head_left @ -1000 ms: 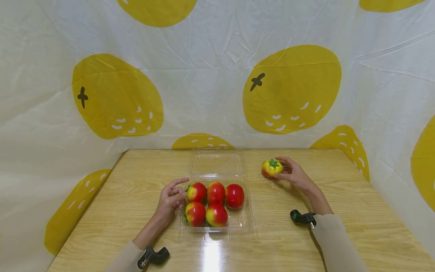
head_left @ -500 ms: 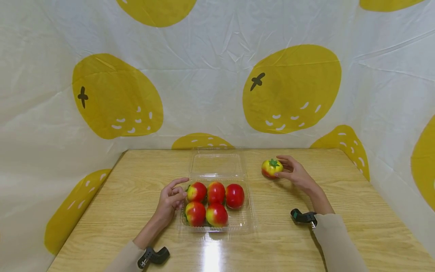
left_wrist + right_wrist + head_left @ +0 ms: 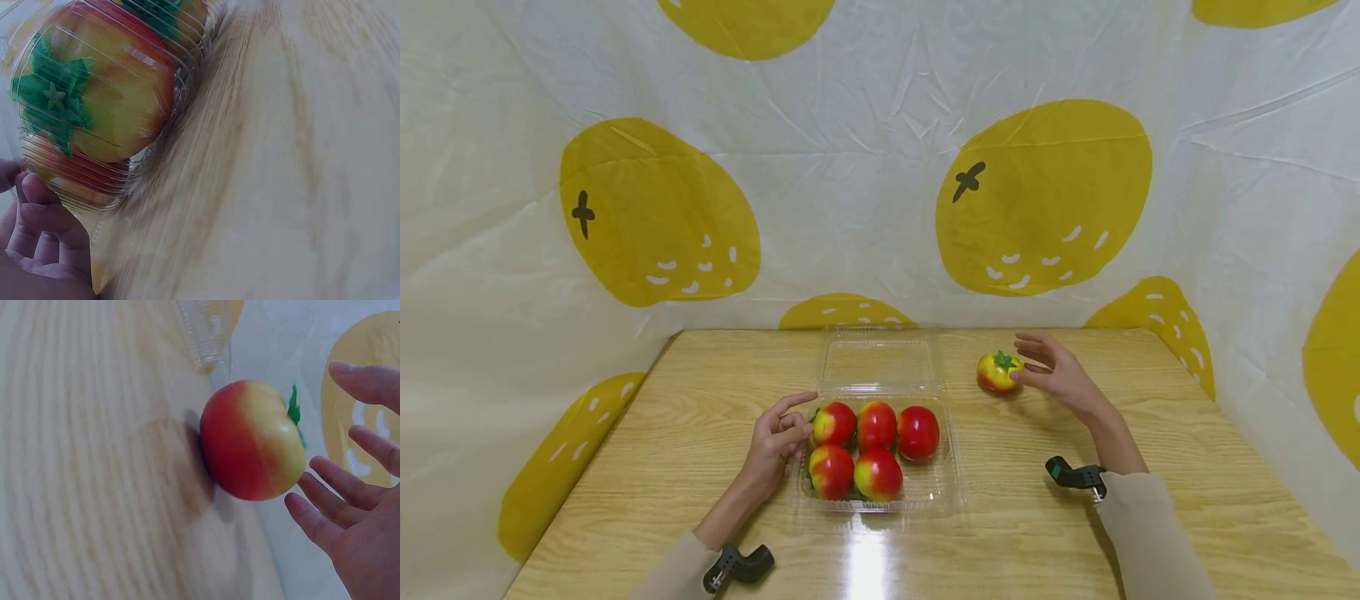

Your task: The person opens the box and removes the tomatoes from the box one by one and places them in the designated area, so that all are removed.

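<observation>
A clear plastic clamshell container (image 3: 951, 467) lies with its lid folded back, several red-and-yellow toy tomatoes (image 3: 877, 475) inside. At its left side, my left hand (image 3: 771, 446) pinches the edge between thumb and finger; the left wrist view shows the fingertips (image 3: 36, 187) right at the rim beside a green-leafed tomato (image 3: 119, 94). A single toy tomato (image 3: 996, 377) sits on the table right of the lid, green calyx up. Just to its right is my right hand (image 3: 1060, 379), fingers spread and relaxed. In the right wrist view these fingers (image 3: 337, 487) stand close by the tomato (image 3: 250, 444), not wrapped round it.
The container's bare front right corner (image 3: 925, 487) holds no tomato. The wooden table (image 3: 662, 467) ends at the back against a white cloth (image 3: 850, 233) printed with large yellow fruits, which also hangs at both sides.
My right hand has loosened from the single tomato and drawn slightly up and right, its fingers opening. The tomato stays where it was; the left hand and container have not moved.
</observation>
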Motion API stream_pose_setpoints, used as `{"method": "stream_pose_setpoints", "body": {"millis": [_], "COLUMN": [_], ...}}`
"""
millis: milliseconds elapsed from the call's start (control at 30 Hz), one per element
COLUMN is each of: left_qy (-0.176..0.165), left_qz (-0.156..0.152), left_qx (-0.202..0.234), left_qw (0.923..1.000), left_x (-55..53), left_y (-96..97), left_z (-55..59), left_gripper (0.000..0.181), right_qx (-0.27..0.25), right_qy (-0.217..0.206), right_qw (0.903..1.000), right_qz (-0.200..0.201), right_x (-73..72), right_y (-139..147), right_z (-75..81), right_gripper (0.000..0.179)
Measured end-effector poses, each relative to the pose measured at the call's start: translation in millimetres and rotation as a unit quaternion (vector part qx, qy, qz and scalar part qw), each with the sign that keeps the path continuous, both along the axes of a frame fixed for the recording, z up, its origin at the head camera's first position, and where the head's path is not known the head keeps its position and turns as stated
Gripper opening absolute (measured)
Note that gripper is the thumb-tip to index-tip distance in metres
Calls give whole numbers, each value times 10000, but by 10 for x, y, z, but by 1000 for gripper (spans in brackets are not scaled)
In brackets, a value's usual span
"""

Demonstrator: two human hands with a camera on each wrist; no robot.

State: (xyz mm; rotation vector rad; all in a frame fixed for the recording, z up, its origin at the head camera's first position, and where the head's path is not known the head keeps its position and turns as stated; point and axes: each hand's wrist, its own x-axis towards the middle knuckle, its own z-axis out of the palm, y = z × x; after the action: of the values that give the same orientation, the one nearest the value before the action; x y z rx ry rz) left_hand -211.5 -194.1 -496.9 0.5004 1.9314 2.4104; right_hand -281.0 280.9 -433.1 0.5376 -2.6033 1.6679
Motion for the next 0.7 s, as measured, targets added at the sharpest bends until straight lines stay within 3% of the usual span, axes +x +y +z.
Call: {"method": "stream_pose_setpoints", "body": {"millis": [467,700], "left_qy": [195,121], "left_qz": [-121,-88], "left_qx": [1,26], "left_qw": [9997,9999], "left_x": [5,6], "left_y": [-4,5], "left_z": [-13,-16], "left_gripper": [52,52], "right_qx": [294,563], "right_qy": [505,814], "right_qw": [9981,9949], "right_qz": [173,206], "right_x": [107,174], "right_y": [-164,-278], "right_z": [236,358], "right_gripper": [69,69]}}
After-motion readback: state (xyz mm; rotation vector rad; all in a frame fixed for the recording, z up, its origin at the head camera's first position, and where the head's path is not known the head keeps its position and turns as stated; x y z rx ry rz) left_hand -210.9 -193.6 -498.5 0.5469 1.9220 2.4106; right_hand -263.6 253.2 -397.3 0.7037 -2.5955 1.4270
